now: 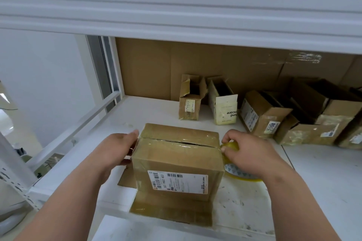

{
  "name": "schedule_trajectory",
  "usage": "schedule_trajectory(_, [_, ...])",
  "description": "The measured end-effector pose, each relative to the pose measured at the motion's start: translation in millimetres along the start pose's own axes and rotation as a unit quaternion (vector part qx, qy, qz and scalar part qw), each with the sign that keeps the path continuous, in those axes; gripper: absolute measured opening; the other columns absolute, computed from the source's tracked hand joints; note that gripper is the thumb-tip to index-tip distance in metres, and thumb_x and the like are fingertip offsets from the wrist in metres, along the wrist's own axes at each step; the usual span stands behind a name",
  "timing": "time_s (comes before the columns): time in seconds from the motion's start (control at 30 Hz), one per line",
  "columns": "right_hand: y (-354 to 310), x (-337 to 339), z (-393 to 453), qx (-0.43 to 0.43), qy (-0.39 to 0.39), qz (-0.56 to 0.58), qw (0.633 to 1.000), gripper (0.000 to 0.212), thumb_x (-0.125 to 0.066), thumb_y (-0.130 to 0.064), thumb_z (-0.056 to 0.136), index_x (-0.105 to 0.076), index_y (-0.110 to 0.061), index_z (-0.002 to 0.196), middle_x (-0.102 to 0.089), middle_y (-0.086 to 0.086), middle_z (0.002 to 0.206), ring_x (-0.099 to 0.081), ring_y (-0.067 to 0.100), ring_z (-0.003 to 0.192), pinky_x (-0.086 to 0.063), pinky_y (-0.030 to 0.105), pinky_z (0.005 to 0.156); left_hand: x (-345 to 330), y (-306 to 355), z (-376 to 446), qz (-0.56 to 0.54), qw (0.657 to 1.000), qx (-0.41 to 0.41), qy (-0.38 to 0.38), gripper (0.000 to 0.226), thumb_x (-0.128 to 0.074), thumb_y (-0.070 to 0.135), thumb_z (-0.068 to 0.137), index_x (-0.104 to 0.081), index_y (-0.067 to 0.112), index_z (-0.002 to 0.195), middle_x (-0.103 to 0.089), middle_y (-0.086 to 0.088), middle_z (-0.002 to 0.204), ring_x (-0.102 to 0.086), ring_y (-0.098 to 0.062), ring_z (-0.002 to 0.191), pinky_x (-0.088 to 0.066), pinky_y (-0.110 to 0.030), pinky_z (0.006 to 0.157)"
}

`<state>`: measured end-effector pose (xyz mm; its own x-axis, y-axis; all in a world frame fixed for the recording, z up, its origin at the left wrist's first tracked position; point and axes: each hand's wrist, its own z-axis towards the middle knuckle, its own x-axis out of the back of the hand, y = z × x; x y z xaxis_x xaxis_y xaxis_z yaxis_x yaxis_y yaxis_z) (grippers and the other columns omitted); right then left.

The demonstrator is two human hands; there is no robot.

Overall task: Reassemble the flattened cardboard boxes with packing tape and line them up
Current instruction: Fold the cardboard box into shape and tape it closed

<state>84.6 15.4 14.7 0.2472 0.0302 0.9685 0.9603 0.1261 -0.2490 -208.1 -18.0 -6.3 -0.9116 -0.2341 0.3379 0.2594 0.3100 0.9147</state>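
A brown cardboard box [177, 159] with a white barcode label stands on the white shelf [137, 111], its lower flaps spread flat toward me. A strip of clear tape runs along its top seam, which shows a dark gap. My left hand [119, 148] presses flat against the box's left side, fingertips at the top edge. My right hand [248, 152] grips a roll of clear packing tape [238, 168] at the box's right top corner, thumb and fingers pinching the tape there.
Several assembled boxes stand in a row at the back right, among them a small open box [191, 98], a cream carton [223, 103] and a box marked 7108 [262, 113]. Cardboard sheets line the back. An upper shelf beam [176, 6] overhangs.
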Motion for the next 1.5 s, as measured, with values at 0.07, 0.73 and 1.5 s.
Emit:
schedule_trajectory(0.07, [-3,1,0,0.007,0.003,0.006,1.0,0.017,-0.04,-0.04,0.099,-0.055,-0.033,0.1,-0.062,-0.01,0.097,-0.055,0.015,0.09,-0.041,0.036,0.091,-1,9,0,0.049,0.999,0.007,-0.008,0.057,-0.046,0.063,0.093,-0.07,0.011,0.095,-0.071,-0.006,0.094,-0.066,-0.023,0.093,-0.054,-0.04,0.087])
schedule_trajectory(0.73, [-1,6,16,-0.018,-0.105,0.091,0.99,0.018,-0.053,-0.051,0.093,-0.061,-0.034,0.09,-0.059,-0.012,0.096,-0.054,0.013,0.095,-0.045,0.042,0.094,-7,8,5,0.08,0.996,-0.006,0.039,0.048,-0.064,0.043,0.093,-0.069,0.004,0.066,-0.067,-0.001,0.057,-0.062,-0.022,0.07,-0.045,-0.032,0.073])
schedule_trajectory(1.5, [1,-1,-3,0.061,-0.218,0.349,0.909,0.032,-0.079,-0.027,0.078,-0.07,-0.028,0.108,-0.074,-0.001,0.104,-0.071,0.018,0.095,-0.056,0.046,0.091,-34,40,44,0.482,0.87,-0.073,0.068,0.093,-0.029,0.088,0.078,-0.019,0.037,0.155,-0.033,-0.004,0.15,-0.026,-0.032,0.14,-0.025,-0.05,0.108])
